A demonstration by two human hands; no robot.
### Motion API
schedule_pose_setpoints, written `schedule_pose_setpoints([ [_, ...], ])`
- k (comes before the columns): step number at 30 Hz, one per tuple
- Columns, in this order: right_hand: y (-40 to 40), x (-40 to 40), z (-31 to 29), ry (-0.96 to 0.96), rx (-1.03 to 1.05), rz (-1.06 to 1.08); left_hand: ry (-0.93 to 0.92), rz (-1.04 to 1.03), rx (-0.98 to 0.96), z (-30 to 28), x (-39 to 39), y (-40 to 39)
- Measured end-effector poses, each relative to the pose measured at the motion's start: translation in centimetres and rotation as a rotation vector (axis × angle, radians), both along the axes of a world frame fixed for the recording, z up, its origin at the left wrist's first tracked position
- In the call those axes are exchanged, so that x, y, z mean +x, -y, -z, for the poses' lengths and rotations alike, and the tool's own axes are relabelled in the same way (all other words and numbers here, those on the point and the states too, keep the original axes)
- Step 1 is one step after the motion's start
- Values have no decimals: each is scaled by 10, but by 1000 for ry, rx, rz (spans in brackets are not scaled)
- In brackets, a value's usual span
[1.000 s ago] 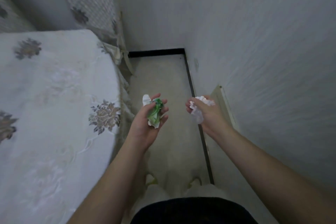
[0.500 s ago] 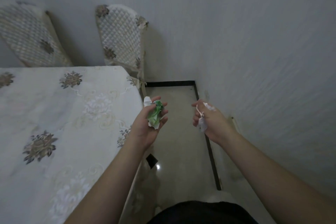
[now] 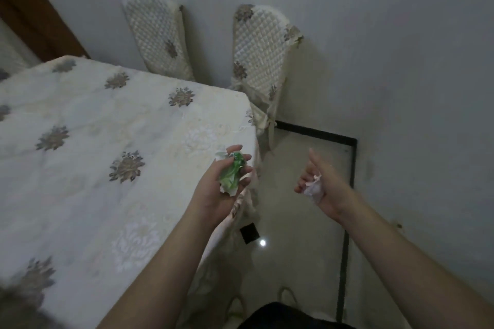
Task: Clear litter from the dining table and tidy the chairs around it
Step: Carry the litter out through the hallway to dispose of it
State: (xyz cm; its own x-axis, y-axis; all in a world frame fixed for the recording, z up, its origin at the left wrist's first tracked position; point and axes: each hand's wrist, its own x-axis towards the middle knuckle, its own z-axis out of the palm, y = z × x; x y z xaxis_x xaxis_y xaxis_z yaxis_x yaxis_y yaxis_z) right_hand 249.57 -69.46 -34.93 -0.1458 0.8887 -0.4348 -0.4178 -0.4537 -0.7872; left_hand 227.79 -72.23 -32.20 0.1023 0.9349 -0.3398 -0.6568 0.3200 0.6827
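My left hand [image 3: 219, 189] grips a crumpled green and white wrapper [image 3: 231, 173] just over the right corner of the dining table [image 3: 88, 141], which is covered by a white cloth with brown flower motifs. Out to the right, over the floor, my right hand [image 3: 320, 184] holds a crumpled white tissue [image 3: 313, 187] in its curled fingers. Two chairs with quilted cream covers, chair one [image 3: 157, 35] and chair two [image 3: 263, 51], stand behind the table against the wall.
A grey wall [image 3: 414, 75] runs close along the right. A narrow strip of pale tiled floor [image 3: 302, 235] with a black border lies between table and wall. A brown door frame [image 3: 34, 13] shows at the top left.
My view has swung up and left, bringing more of the table and both chairs into sight. Both hands keep their litter; the right hand has drifted right, away from the left.
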Motion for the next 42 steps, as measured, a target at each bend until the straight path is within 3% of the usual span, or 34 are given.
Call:
schedule_pose_setpoints([
  [7,1,-94,6,-149,-152,-310,-37,-381,-58,3,-55,94],
  [17,80,-219,-25,-138,-27,-690,23,-854,-12,-2,-125,262],
  [30,340,-384,-24,-156,-113,-1031,57,-1313,19,2,-202,579],
  [35,415,-418,-24,-156,-146,-1091,91,-1495,37,-5,-210,651],
  [42,474,-462,-35,-156,-168,-1253,127,-1573,-6,6,-215,702],
])
